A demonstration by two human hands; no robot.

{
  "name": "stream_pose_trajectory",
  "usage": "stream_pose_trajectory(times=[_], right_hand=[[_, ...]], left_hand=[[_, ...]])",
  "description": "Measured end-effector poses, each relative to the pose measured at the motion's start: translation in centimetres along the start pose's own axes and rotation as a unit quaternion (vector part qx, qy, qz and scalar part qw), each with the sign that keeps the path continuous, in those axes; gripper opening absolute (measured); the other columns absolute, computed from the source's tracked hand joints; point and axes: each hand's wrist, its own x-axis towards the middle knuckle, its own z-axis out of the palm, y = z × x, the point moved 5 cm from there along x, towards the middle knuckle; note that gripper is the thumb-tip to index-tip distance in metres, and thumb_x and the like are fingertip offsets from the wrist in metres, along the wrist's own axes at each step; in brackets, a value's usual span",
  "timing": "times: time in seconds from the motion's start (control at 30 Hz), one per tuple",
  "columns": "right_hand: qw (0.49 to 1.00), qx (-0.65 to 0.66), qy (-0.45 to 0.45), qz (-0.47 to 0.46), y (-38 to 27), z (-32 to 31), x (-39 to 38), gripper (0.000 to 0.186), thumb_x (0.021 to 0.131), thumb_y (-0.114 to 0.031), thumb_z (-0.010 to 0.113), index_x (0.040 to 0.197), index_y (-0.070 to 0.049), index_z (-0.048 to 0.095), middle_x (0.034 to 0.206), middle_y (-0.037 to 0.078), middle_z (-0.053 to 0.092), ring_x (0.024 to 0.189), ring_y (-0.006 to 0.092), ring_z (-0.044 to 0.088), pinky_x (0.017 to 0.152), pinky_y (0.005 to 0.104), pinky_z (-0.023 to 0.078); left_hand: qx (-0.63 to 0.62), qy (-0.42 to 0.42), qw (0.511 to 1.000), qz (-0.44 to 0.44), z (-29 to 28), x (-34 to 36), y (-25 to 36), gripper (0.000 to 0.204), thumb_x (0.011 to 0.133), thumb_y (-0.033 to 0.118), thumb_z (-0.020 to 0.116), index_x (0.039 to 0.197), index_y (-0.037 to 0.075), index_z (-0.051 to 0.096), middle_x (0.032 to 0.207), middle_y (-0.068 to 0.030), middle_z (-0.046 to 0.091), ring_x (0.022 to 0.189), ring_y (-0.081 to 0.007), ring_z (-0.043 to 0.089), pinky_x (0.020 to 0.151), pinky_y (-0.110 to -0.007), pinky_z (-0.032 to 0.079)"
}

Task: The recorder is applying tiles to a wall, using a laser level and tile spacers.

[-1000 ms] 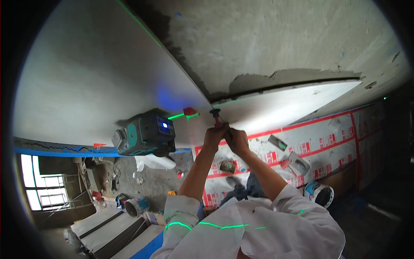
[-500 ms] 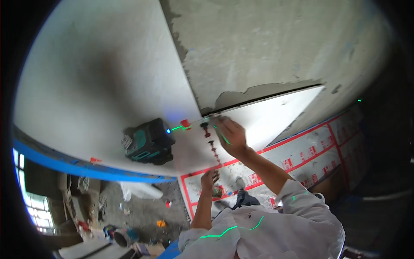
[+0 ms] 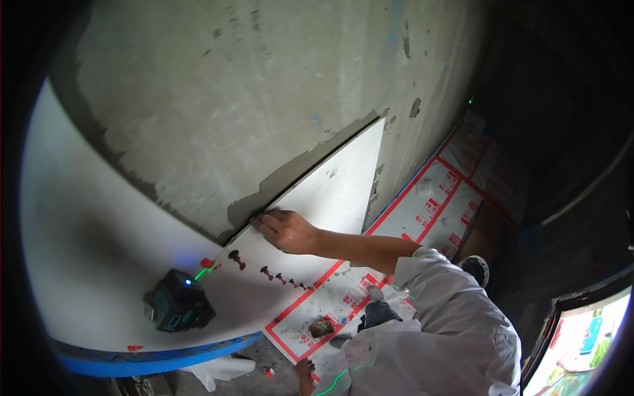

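Rested flat, palm down, right hand (image 3: 287, 231) on the near left edge of the white tile (image 3: 333, 188), fingers spread wide and closed on nothing, fingertips reaching the tile's rim where it met the grey mortar bed (image 3: 264, 191). Lay at a slant, that tile, near the middle of the scene, its far corner pointing up and to the right against the rough grey surface (image 3: 231, 92).

Stood along its near edge, in the joint with the large white slab (image 3: 92, 251) on the left, a row of red and black levelling clips (image 3: 264, 271), just beside the wrist. Sat at the left end of that row a red wedge (image 3: 208, 263), crossed by a green laser line (image 3: 200, 272). Stood on the slab, nearer and further left, a dark green laser level (image 3: 178, 309) with a blue light on top.

Showed only in part, low at the near edge, the left hand (image 3: 304, 373); cannot tell its grip. Lay to the right of it red and white printed sheets (image 3: 429, 211), with a small tin (image 3: 321, 327) on them. Ran a blue strip (image 3: 152, 361) under the slab's near edge.
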Motion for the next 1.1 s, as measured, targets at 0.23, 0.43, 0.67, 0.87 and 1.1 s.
stream_pose_trajectory(times=[0.23,0.43,0.67,0.87,1.1], right_hand=[[0.998,-0.062,-0.01,-0.002,15.2,-8.5,-8.0,0.05,0.08,-0.011,0.069,0.126,0.009,0.071,0.101,0.016,0.07,0.091,0.0311,0.074,0.087,0.0409,0.063],[0.984,-0.175,-0.02,-0.003,29.9,-16.5,-15.9,0.05,0.076,-0.008,0.075,0.125,0.005,0.074,0.105,0.012,0.072,0.093,0.025,0.074,0.085,0.0372,0.065],[0.939,-0.172,0.025,0.296,43.8,-27.9,-27.9,0.014,0.088,-0.002,0.075,0.102,-0.001,0.076,0.087,0.013,0.072,0.078,0.0286,0.073,0.067,0.0397,0.06],[0.809,-0.023,0.056,0.585,39.4,-23.8,-50.8,0.018,0.094,-0.012,0.084,0.089,0.0,0.072,0.092,0.017,0.073,0.078,0.0342,0.072,0.069,0.0422,0.057],[0.442,-0.158,-0.481,0.741,16.5,-23.1,-95.4,0.025,0.085,-0.032,0.076,0.098,-0.014,0.087,0.102,0.015,0.083,0.099,0.0343,0.08,0.091,0.0454,0.064]], left_hand=[[-0.285,-0.186,0.94,0.008,7.5,-0.7,3.5,0.039,0.102,0.029,0.073,0.128,0.0,0.068,0.111,-0.0176,0.077,0.095,-0.0315,0.075,0.075,-0.045,0.064],[-0.145,0.005,0.989,0.026,15.6,-4.4,2.4,0.038,0.104,0.028,0.072,0.125,-0.003,0.07,0.105,-0.0177,0.078,0.089,-0.0348,0.077,0.072,-0.044,0.066],[-0.12,0.118,0.985,0.021,22.2,-4.0,3.4,0.029,0.106,0.014,0.072,0.13,-0.002,0.067,0.1,-0.0159,0.077,0.08,-0.0284,0.074,0.061,-0.039,0.059],[-0.022,0.132,0.991,0.028,21.5,-5.0,3.4,0.046,0.104,0.034,0.076,0.134,0.0,0.07,0.103,-0.0091,0.081,0.088,-0.024,0.077,0.073,-0.038,0.059],[0.069,-0.026,0.997,-0.019,31.4,1.9,9.2,0.037,0.108,0.026,0.073,0.132,-0.001,0.07,0.11,-0.0124,0.078,0.094,-0.0225,0.076,0.076,-0.035,0.063]])
